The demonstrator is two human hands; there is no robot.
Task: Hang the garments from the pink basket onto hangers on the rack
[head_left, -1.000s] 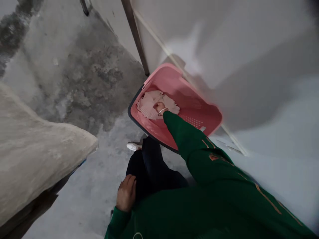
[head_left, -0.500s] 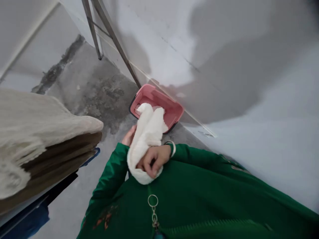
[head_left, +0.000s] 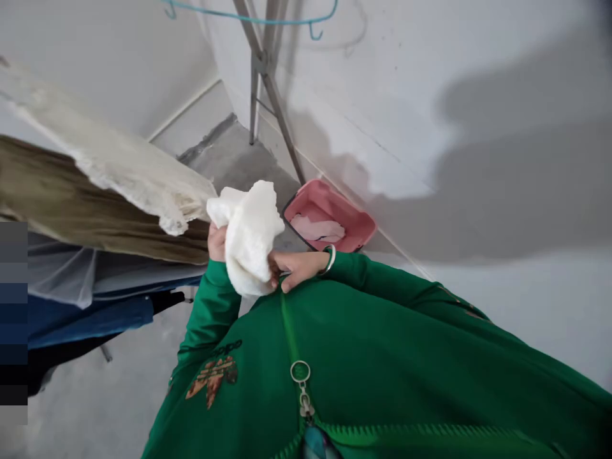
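A bunched white cloth is held up in front of my chest by both hands. My right hand, with a bangle on the wrist, grips its lower edge with closed fingers. My left hand is mostly hidden behind the cloth and holds its left side. Both arms wear green sleeves. Behind the cloth, a pink laundry basket sits on the floor by the wall with pale pink cloth inside.
To the left, cream, brown, grey and blue garments hang over a drying rack. A metal stand leans in the corner, with a blue hanger above. White walls meet a grey concrete floor.
My right hand took the white cloth out of the pink basket and raised it to chest height. My left hand left my leg and joined it. The view has risen.
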